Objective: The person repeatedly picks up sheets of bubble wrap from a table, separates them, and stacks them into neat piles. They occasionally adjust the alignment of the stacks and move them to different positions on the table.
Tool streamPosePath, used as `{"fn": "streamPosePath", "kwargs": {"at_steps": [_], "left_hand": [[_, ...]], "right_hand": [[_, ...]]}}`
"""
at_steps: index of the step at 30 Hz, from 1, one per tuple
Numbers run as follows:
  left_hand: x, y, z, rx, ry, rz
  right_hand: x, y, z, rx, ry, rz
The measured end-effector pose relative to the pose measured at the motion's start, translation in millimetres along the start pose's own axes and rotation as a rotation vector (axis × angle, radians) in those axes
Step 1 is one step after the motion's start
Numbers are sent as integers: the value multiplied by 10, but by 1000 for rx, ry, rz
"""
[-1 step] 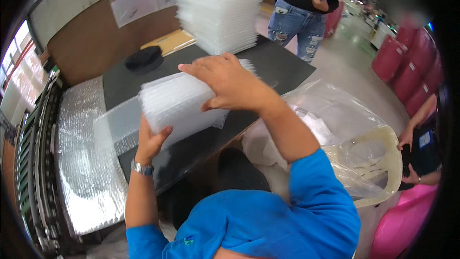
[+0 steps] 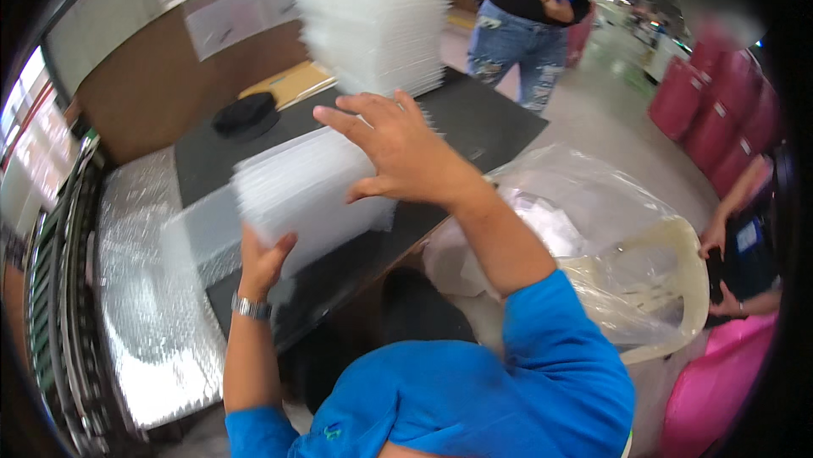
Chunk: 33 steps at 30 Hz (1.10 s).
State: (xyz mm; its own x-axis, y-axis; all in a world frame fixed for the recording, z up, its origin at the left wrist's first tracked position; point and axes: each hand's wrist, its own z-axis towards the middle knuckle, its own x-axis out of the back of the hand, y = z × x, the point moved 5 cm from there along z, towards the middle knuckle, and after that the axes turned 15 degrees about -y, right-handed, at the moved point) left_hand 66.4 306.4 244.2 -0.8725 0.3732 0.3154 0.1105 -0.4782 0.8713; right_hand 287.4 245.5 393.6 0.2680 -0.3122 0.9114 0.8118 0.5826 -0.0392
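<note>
Table (image 2: 500,124): black top, the landmark here. Tall stack of bubble sheets (image 2: 377,26) at its far edge. Smaller bundle of bubble sheets (image 2: 305,195) at its near edge, likely light, soft, slippery; best taken by opposite sides. Right hand (image 2: 398,153), fingers spread flat on top; left hand (image 2: 262,259) gripping beneath. Sheet count blurred; left fingertips hidden.
</note>
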Motion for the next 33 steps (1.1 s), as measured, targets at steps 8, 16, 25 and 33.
{"fn": "streamPosePath", "kwargs": {"at_steps": [8,16,25,33], "left_hand": [[15,-350,30,-43,65,-401],[-118,-535,-43,23,-120,-387],[-15,-748,-167,178,-8,-78],[-152,-617,-91,53,107,-192]], "right_hand": [[-1396,1076,-802,-246,305,1026],[-1619,701,-694,-378,210,1394],[-1403,596,-575,-298,164,1343],[-2042,764,-724,-342,202,1416]]}}
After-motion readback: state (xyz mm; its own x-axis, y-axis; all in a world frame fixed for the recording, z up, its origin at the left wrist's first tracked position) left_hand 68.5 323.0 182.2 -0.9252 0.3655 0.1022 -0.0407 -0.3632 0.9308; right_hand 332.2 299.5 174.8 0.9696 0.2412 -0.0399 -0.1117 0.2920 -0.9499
